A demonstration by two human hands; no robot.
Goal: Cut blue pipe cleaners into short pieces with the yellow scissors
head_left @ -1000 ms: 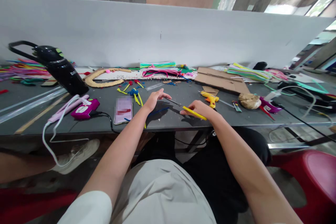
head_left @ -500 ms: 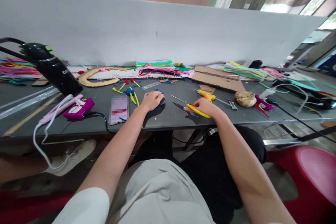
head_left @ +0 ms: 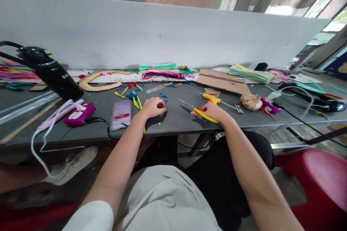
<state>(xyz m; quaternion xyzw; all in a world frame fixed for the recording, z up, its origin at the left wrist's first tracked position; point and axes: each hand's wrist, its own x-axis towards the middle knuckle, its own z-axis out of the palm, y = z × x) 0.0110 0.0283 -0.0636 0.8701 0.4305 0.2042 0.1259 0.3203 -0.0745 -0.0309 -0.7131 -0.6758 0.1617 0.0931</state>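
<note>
My right hand (head_left: 210, 110) is closed round the yellow-handled scissors (head_left: 203, 113), whose metal blades point left and lie a little above the grey tabletop. To the left of them my left hand (head_left: 154, 108) rests low over the table with its fingers curled in toward the thumb. Whatever sits at those fingertips is too small to make out. Several blue snippets (head_left: 164, 96) lie just beyond the left hand. Blue and yellow fuzzy pipe cleaner pieces (head_left: 132, 96) with red ends lie to its left. Beside my left wrist lies a phone (head_left: 121, 114).
A yellow glue gun (head_left: 210, 98) and cardboard (head_left: 225, 80) lie beyond my right hand. On the left stand a black bottle (head_left: 55, 75) and a purple power strip (head_left: 80, 114) with cables. A C-shaped tan piece (head_left: 93, 83), a clear ruler (head_left: 155, 89) and pipe cleaner bundles (head_left: 159, 66) lie behind.
My left hand has drawn back slightly left and turned, its fingers now curled, uncovering blue snippets on the table. The right hand keeps the scissors in nearly the same place.
</note>
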